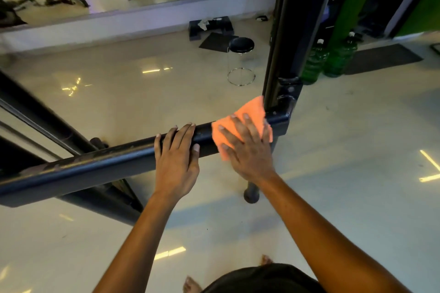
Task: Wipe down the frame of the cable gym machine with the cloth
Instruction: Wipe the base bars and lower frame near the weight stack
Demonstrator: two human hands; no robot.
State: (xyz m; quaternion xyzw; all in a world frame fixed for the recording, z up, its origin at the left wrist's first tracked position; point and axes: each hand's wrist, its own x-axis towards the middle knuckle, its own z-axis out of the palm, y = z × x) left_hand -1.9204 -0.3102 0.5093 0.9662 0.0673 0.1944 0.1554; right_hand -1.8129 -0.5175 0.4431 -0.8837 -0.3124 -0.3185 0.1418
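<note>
Both hands on frame bar (95,162), right hand (247,147) pressing cloth (252,112)

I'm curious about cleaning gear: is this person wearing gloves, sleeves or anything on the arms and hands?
No. The left hand and right hand are bare, with no gloves, rings, watch or bands visible. Both forearms are uncovered as far as the frame shows; no sleeves appear.

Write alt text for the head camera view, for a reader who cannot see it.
A person's right hand presses an orange cloth flat onto a black horizontal bar of a cable machine frame, beside its upright post. The left hand rests on the bar nearby; a black stool stands on the glossy floor behind.
</note>
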